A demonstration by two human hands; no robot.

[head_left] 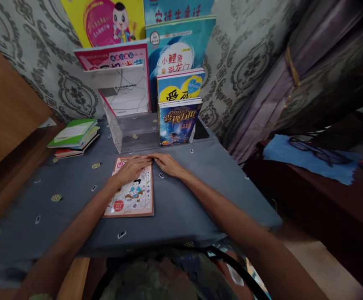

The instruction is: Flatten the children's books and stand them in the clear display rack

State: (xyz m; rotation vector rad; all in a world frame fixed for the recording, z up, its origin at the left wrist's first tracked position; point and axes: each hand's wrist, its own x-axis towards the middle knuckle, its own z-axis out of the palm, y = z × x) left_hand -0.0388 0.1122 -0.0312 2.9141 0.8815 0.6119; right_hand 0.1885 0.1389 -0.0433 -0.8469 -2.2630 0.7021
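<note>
A thin picture book [137, 204] with an orange-red border and a seated figure in blue on its cover lies flat on the cloth-covered table. My left hand [133, 168] rests on the upper part of its cover, fingers stretched out together. At the book's top right corner is my right hand [168, 163], its fingers bent together and closed at the edge; the fingertips are partly hidden. Just behind both hands stands a clear acrylic book rack [137, 139]. In its front right slot is a dark blue book [178, 123].
Several more books fill the rack, among them a teal one [181, 46] and a white one [130, 93]. A small stack of books [73, 135] lies at the left. A dark flat object [201, 130] is behind the rack. Glasses [319, 152] lie on a blue cloth [281, 156] at the right.
</note>
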